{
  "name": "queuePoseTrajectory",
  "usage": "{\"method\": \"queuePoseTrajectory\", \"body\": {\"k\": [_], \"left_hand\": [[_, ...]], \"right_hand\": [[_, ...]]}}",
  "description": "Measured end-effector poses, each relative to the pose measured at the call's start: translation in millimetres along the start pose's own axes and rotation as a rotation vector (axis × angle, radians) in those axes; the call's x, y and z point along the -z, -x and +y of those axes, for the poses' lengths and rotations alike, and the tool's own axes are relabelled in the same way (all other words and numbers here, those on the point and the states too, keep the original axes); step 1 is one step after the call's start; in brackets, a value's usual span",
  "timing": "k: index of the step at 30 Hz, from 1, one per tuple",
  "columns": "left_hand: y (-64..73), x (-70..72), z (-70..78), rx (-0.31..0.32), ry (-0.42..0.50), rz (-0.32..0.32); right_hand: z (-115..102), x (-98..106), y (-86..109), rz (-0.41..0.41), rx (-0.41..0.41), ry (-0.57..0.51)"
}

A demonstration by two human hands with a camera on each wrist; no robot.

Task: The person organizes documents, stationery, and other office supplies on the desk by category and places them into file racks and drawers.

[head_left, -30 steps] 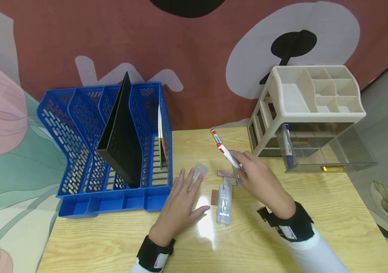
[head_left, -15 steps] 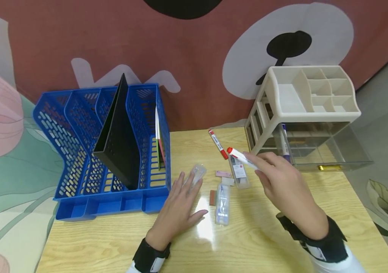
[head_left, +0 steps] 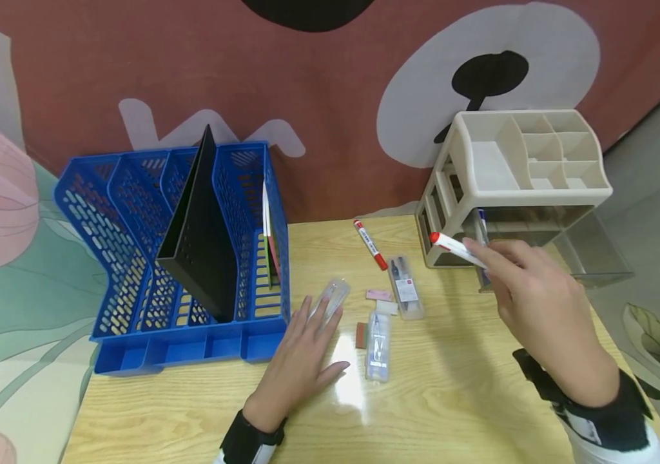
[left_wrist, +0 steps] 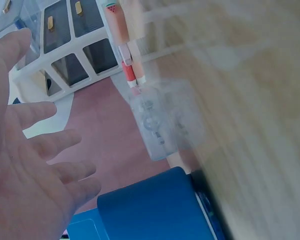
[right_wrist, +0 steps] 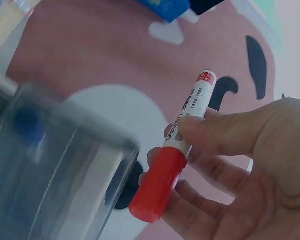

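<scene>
My right hand (head_left: 544, 303) pinches a white marker with a red cap (right_wrist: 175, 145) between thumb and fingers. It holds the marker by the left side of the pulled-out clear drawer (head_left: 602, 280), where a purple marker (head_left: 483, 225) stands partly hidden. In the head view my left hand (head_left: 298, 370) lies low over the table with straight, spread fingers. Its fingertips overlap a small clear plastic case (head_left: 334, 295); contact cannot be made out. A second red marker (head_left: 370, 245) lies on the table beside a clear case with a white label (head_left: 407, 290).
More small items lie mid-table: a long clear case (head_left: 378, 348), a pink block (head_left: 379, 294), a white block (head_left: 387, 308) and a brown block (head_left: 361, 335). A blue file rack (head_left: 191, 345) holding a black folder (head_left: 208, 258) stands left. The cream drawer organizer (head_left: 539, 193) stands right.
My right hand has lifted one red marker away from the other and carried it rightward to the drawer. The second red marker now lies on the table. My left hand has barely moved.
</scene>
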State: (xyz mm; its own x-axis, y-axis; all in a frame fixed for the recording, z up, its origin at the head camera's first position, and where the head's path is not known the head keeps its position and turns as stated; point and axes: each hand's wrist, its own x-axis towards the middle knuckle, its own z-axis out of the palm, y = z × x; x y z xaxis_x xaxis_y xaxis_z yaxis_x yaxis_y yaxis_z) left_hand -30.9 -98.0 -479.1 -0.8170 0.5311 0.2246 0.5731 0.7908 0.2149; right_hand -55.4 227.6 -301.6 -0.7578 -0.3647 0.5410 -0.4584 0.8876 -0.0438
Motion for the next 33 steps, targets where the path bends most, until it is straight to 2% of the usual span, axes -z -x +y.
{"method": "queuePoseTrajectory", "body": {"k": [5, 8, 16, 21, 27, 33], "left_hand": [[4.4, -2.5, 1.6, -0.01, 0.019, -0.029], [6.1, -3.5, 2.9, -0.026, 0.012, -0.025], [11.5, -1.7, 4.5, -0.049, -0.004, -0.065], [13.7, -0.8, 5.4, -0.048, -0.005, -0.082], [15.9, -1.4, 6.3, -0.052, -0.009, -0.086], [18.6, -0.9, 4.3, -0.06, -0.023, -0.096]], "right_hand": [[15.3, 4.2, 1.6, 0.011, -0.028, 0.04], [25.4, 5.6, 1.6, 0.007, -0.038, 0.061], [54.6, 4.3, 2.2, -0.06, -0.038, 0.13], [72.8, 7.8, 0.6, -0.136, -0.08, 0.151], [92.0, 10.0, -0.2, -0.28, -0.159, 0.161], [106.7, 4.0, -2.0, -0.396, -0.242, 0.161]]}}
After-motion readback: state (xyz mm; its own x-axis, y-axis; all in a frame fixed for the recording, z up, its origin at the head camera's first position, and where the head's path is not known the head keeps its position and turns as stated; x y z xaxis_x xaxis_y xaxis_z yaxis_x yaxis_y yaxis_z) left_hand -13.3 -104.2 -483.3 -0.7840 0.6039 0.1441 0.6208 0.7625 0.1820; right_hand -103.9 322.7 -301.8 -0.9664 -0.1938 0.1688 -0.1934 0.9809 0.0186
